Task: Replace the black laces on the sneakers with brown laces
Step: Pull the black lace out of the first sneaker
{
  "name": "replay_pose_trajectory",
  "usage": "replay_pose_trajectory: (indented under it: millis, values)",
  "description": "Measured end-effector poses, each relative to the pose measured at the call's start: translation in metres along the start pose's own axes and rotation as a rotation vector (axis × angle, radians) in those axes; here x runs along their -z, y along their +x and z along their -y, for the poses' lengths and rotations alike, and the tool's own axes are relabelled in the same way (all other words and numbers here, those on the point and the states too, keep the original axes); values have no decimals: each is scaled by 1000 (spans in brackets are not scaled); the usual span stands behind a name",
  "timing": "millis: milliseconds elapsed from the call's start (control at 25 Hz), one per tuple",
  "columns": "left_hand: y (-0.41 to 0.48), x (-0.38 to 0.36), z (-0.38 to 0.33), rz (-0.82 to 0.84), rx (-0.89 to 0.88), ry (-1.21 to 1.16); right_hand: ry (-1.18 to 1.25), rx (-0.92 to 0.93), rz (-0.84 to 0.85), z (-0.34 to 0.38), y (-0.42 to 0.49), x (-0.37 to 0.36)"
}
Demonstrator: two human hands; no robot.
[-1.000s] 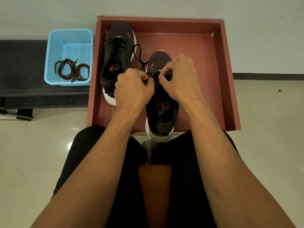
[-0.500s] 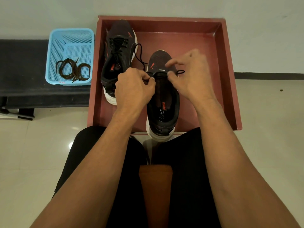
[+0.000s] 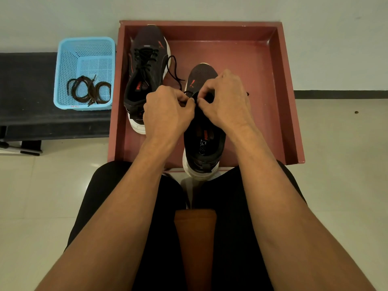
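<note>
Both grips are clamped on the near sneaker (image 3: 203, 143). My left grip (image 3: 168, 111) pinches thumb against forefinger at the left edge of its throat. My right grip (image 3: 227, 101) curls its fingers over the top of the tongue from the other side, and the two sets of fingertips almost meet. I cannot tell whether a lace lies between my fingertips, since my knuckles hide that spot. This sneaker stands in the red tray (image 3: 254, 68) with its toe pointing away from me and its white heel hanging over the tray's near rim. A loose black lace (image 3: 173, 70) curves over the tray floor between the two sneakers and runs down towards my left knuckles, and a short black end shows just past my right grip. The far sneaker (image 3: 147, 66) lies in the tray's left rear part, toe to the wall, with its black lacing threaded through the eyelets. Left of the tray, just beside it, a blue basket (image 3: 84, 44) sits on the black bench (image 3: 27, 85). The brown laces (image 3: 91, 89) are coiled in the basket's near half, well apart from both grips.
</note>
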State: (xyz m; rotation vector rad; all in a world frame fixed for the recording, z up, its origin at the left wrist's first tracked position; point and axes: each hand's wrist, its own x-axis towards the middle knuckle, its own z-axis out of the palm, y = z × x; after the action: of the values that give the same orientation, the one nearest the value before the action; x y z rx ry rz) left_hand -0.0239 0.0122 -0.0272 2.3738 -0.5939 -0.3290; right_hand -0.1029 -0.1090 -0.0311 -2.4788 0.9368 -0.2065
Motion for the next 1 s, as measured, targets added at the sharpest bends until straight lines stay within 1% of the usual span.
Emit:
replay_pose_trajectory:
  millis: [80,160,240,280,320,360,440,480,520,880,960,1000]
  values:
    - [0,0,1,-7,-1,11,29,-72,-74,-7,5,5]
    - [1,0,2,-8,4,9,73,-222,-153,-17,7,15]
    - [2,-1,3,-11,3,7,80,-324,-163,-31,5,23]
    - [2,-1,3,-12,-2,6,80,-336,-149,-34,3,26]
    - [2,-1,3,-12,-7,5,78,-306,-140,-35,4,26]
    - [2,-1,3,-11,-11,5,71,-232,-129,-31,5,24]
    - [2,-2,3,-5,-15,4,70,-35,-45,-20,8,14]
    - [2,-2,3,-2,-16,1,72,34,4,-15,8,7]
    - [2,-2,3,-1,-15,-1,72,58,42,-10,7,2]
    - [2,-2,3,-4,-15,-8,58,-28,60,0,-1,1]
    - [2,-2,4,-7,-11,-2,79,-91,30,-5,3,6]
    - [2,-1,5,-7,-11,-1,100,-141,-14,-11,5,11]
